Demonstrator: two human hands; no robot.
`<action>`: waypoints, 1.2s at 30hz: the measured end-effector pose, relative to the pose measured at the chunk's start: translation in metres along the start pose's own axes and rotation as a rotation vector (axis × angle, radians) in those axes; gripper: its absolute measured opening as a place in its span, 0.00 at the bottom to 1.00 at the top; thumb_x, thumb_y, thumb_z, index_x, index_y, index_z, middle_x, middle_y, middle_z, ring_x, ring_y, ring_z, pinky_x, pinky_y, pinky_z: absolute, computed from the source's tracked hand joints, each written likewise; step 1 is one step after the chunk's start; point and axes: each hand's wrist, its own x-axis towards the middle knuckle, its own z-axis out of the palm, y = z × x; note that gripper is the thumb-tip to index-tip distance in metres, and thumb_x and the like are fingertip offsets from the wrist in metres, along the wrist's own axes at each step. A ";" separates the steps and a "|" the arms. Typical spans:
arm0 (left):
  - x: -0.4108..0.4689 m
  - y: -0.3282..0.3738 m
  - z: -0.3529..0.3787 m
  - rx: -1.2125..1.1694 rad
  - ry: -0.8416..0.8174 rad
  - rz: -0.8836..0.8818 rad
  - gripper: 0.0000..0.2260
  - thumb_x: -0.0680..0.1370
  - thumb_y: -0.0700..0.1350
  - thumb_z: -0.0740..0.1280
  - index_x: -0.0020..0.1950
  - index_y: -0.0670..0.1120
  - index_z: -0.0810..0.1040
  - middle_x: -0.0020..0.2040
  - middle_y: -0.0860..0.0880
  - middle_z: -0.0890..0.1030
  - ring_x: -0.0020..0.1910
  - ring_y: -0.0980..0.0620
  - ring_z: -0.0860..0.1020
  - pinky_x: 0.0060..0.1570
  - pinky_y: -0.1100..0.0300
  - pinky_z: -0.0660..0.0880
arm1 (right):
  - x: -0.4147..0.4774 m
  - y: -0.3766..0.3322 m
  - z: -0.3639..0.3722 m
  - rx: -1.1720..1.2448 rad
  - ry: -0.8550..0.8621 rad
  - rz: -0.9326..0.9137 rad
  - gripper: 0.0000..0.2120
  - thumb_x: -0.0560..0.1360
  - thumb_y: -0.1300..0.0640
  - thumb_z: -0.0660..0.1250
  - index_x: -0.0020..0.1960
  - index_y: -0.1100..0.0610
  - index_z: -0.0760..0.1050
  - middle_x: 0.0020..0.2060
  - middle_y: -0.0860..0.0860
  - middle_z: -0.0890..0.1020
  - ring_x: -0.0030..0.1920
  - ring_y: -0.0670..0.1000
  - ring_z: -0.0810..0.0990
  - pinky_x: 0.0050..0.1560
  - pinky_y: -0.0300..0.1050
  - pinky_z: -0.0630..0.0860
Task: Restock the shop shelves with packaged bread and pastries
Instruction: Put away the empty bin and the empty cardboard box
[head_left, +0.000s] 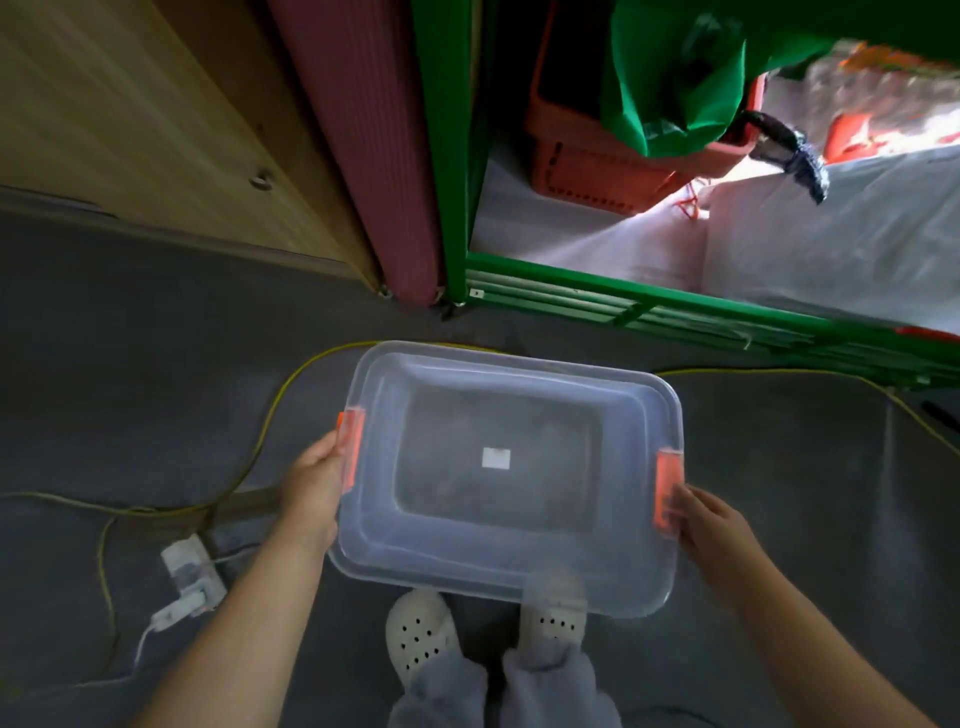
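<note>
The left hand (311, 491) and right hand (714, 530) clasp the short ends of a clear plastic bin (506, 475), fingers closed on its orange latches (668, 491), holding it level above the white clogs (421, 631). The bin's lid is on; its contents are too blurred to tell. Beyond the bin stands a green shelf frame (623, 301) holding an orange basket (597, 166). A yellow cable (270, 415) runs left of the bin.
</note>
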 end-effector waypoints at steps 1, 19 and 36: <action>0.009 -0.003 0.004 -0.003 0.014 0.015 0.08 0.82 0.42 0.63 0.53 0.45 0.82 0.40 0.50 0.85 0.36 0.55 0.82 0.41 0.60 0.80 | 0.011 0.007 0.004 0.000 -0.006 0.004 0.10 0.81 0.56 0.64 0.59 0.60 0.78 0.47 0.58 0.83 0.45 0.57 0.81 0.48 0.53 0.79; 0.087 0.007 0.040 0.208 0.042 0.115 0.27 0.82 0.41 0.61 0.80 0.47 0.57 0.76 0.47 0.66 0.72 0.47 0.68 0.68 0.56 0.63 | 0.050 0.000 0.068 0.098 -0.255 -0.033 0.27 0.82 0.62 0.59 0.79 0.50 0.59 0.71 0.49 0.72 0.63 0.50 0.76 0.60 0.43 0.72; -0.320 0.252 -0.080 -0.143 -0.303 0.398 0.19 0.85 0.44 0.54 0.76 0.51 0.65 0.74 0.54 0.68 0.73 0.58 0.65 0.64 0.68 0.67 | -0.353 -0.247 0.000 0.297 -0.430 -0.451 0.21 0.84 0.48 0.55 0.76 0.51 0.64 0.72 0.48 0.71 0.74 0.47 0.66 0.76 0.50 0.59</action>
